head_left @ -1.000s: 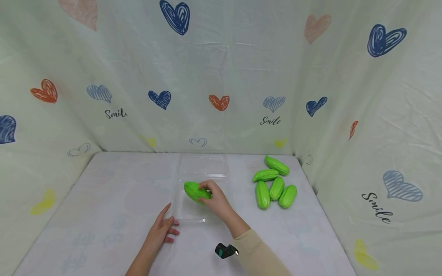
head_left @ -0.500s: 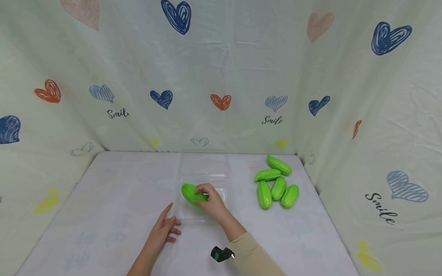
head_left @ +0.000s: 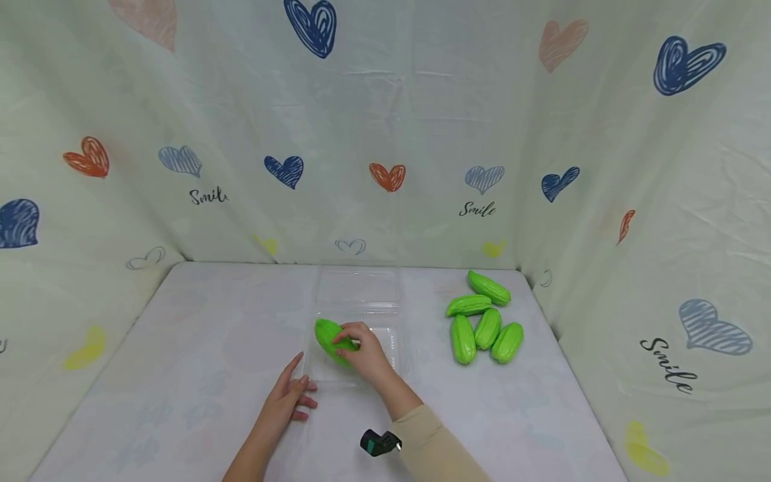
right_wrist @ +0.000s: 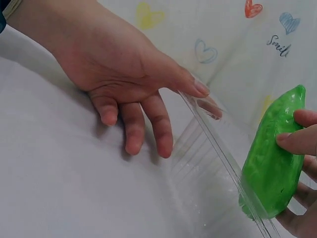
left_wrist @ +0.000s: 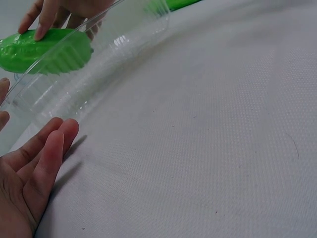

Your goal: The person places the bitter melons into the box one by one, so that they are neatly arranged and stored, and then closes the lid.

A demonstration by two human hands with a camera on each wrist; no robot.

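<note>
Gourd [right_wrist: 272, 158], glossy, tapered — right hand [head_left: 364, 349] pinching it, ribbed clear box [head_left: 387, 343], left hand [head_left: 286, 398] loosely spread

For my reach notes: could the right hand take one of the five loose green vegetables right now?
Probably not: the right hand grips a green vegetable, though the way to the loose ones looks free.

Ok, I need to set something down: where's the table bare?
Widest bare patch of table: left of the clear container and left hand. Another lies on the near side of the five loose green vegetables. Crowded: the container, where the right hand holds another green vegetable.
</note>
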